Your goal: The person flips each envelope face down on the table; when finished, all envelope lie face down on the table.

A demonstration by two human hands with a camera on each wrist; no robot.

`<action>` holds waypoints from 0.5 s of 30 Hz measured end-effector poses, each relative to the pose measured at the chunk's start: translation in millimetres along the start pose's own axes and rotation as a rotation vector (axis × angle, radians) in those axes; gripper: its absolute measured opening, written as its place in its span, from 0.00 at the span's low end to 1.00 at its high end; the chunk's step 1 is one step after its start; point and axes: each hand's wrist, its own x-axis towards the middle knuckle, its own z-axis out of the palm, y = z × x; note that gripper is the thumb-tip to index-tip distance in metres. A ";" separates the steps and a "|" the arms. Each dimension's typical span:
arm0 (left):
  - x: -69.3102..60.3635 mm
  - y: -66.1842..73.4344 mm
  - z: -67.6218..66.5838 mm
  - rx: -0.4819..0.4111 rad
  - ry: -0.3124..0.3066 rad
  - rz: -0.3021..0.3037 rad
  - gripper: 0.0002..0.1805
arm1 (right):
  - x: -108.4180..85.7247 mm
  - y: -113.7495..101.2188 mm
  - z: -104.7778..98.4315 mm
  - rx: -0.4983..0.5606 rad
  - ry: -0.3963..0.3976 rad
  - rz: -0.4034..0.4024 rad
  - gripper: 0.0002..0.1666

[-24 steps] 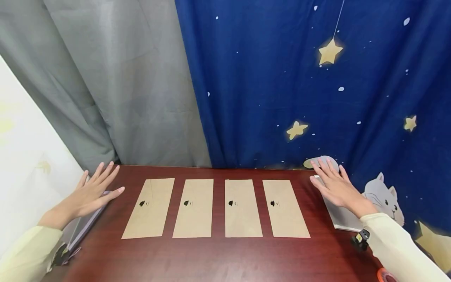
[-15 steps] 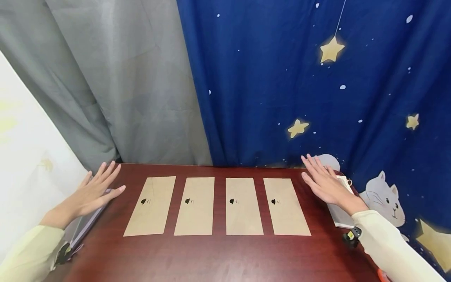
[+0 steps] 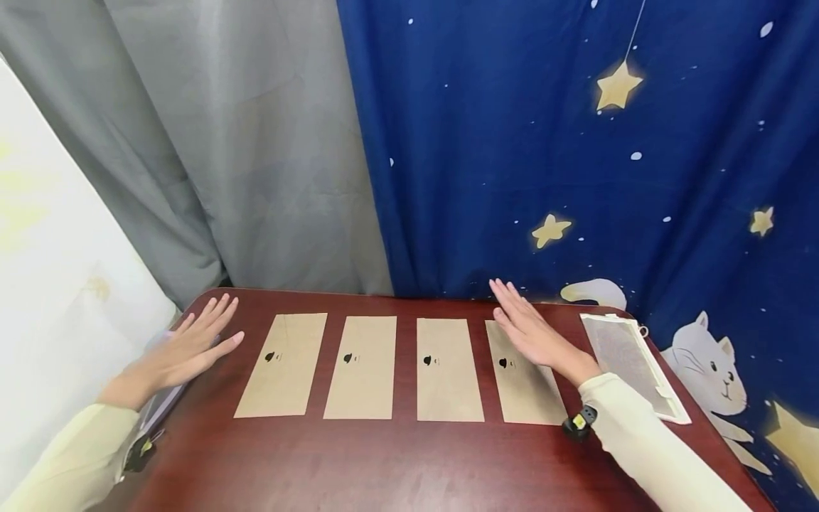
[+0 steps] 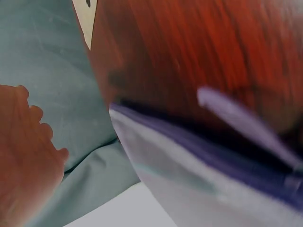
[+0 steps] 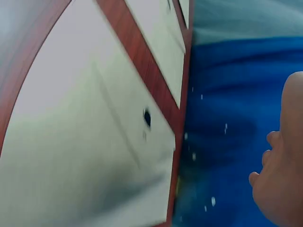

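Several tan paper rectangles, each printed with a small black hat, lie in a row on the table: the leftmost (image 3: 288,377), a second (image 3: 361,387), a third (image 3: 451,391) and the rightmost (image 3: 527,398). My right hand (image 3: 534,338) hovers above the rightmost paper, fingers straight, holding nothing, hiding part of it and shading it. At the table's left edge, my left hand (image 3: 182,352) is held with spread fingers, nothing in it. Below it lies a lavender zip pouch (image 4: 199,165), partly covered by the hand and wrist in the head view.
A white-edged mesh pouch (image 3: 630,363) with a small ring lies at the table's right edge. Behind the reddish-brown table (image 3: 384,462) hang a grey curtain (image 3: 281,142) and a blue star-patterned curtain (image 3: 473,142). A white wall (image 3: 64,249) borders the left.
My right hand has moved left, from over the mesh pouch to above the rightmost paper, uncovering the pouch. My left hand keeps its pose, while the head view has shifted slightly.
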 end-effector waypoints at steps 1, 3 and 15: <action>0.4 1.6 0.6 -0.032 -0.008 0.003 0.42 | 3.3 -3.1 4.1 0.028 -0.002 -0.009 0.35; 1.2 4.8 1.9 -0.100 -0.026 0.004 0.41 | 9.0 -10.4 10.9 0.102 -0.013 -0.022 0.35; -0.1 13.6 7.7 -0.537 -0.111 -0.006 0.31 | 41.7 -68.1 46.8 0.366 -0.087 0.005 0.34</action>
